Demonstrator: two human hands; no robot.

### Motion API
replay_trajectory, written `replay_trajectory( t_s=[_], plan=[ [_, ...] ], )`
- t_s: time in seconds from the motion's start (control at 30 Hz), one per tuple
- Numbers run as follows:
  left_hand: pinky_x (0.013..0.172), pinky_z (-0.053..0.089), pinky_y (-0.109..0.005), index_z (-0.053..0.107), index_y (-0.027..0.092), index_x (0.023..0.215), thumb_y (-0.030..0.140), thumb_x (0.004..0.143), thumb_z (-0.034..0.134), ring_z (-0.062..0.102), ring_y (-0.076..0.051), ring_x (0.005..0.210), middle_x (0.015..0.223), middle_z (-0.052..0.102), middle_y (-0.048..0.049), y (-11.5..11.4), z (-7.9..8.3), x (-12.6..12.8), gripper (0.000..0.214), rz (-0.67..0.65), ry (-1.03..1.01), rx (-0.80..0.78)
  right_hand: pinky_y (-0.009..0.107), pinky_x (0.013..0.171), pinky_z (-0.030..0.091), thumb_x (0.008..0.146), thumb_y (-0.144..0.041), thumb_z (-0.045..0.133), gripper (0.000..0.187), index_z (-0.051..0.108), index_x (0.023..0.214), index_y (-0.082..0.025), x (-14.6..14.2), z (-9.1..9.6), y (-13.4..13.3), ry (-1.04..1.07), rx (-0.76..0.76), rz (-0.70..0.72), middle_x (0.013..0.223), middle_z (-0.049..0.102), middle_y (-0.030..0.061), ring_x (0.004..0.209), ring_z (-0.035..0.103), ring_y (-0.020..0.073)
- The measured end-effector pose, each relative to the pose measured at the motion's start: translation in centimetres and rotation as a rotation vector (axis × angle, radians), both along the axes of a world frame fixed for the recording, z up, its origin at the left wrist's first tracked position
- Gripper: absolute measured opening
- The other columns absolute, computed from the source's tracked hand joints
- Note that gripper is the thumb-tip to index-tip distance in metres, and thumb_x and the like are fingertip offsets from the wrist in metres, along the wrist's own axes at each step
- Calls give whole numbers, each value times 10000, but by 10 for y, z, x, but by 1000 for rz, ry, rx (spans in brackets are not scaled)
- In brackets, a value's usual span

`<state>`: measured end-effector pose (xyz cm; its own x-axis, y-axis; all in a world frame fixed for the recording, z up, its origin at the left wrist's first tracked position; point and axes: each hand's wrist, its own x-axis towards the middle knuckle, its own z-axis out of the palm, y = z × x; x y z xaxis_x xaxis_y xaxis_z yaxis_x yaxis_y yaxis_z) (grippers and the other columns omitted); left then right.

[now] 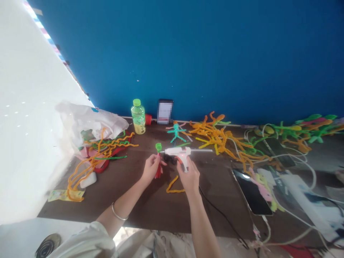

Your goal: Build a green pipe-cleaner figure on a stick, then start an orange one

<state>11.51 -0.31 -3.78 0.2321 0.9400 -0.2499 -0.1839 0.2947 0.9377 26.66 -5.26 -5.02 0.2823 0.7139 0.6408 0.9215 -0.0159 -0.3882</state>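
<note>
My right hand (189, 175) grips a white hot glue gun (177, 152) with a glue stick poking out of its back, nozzle pointing left. My left hand (151, 167) pinches a small pipe-cleaner piece with a green top (158, 147) and a red lower part (158, 172), held right at the nozzle tip. An orange pipe cleaner (173, 186) lies curled on the dark brown table (150, 208) just below both hands. A teal pipe-cleaner figure (176, 132) lies a little beyond the gun.
A green-capped bottle (138, 116) and a small phone (165, 111) stand against the blue wall. A white plastic bag (88, 122) with orange and green pipe cleaners sits left. Orange pipe cleaners (220, 138), a phone (252, 195), white cables and colourful figures (309, 129) fill the right.
</note>
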Motion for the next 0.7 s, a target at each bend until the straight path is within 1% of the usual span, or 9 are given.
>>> replay_trajectory(
  t_s=[0.23, 0.37, 0.7],
  plan=[
    [251, 296, -170, 435, 165, 739, 550, 718, 506, 478, -78, 304, 610, 647, -24, 0, 0, 0, 391, 5, 0, 5, 298, 642, 501, 807, -319, 495, 347, 564, 1053, -85, 0, 3, -1, -9, -29, 11, 824, 654, 124, 718, 623, 211],
    [231, 269, -169, 437, 166, 741, 548, 722, 502, 476, -80, 305, 631, 653, -32, 0, 2, 0, 388, 2, 12, 6, 298, 646, 499, 815, -315, 476, 345, 560, 1059, -86, 1, 4, -2, 3, -50, 21, 830, 656, 127, 727, 625, 212],
    [250, 294, -169, 437, 163, 750, 549, 721, 504, 477, -80, 304, 607, 648, -32, 1, -3, 0, 392, 7, 1, 12, 289, 630, 488, 840, -316, 437, 347, 560, 1060, -77, 1, 6, -2, -1, -68, 33, 812, 653, 127, 716, 619, 211]
  ],
)
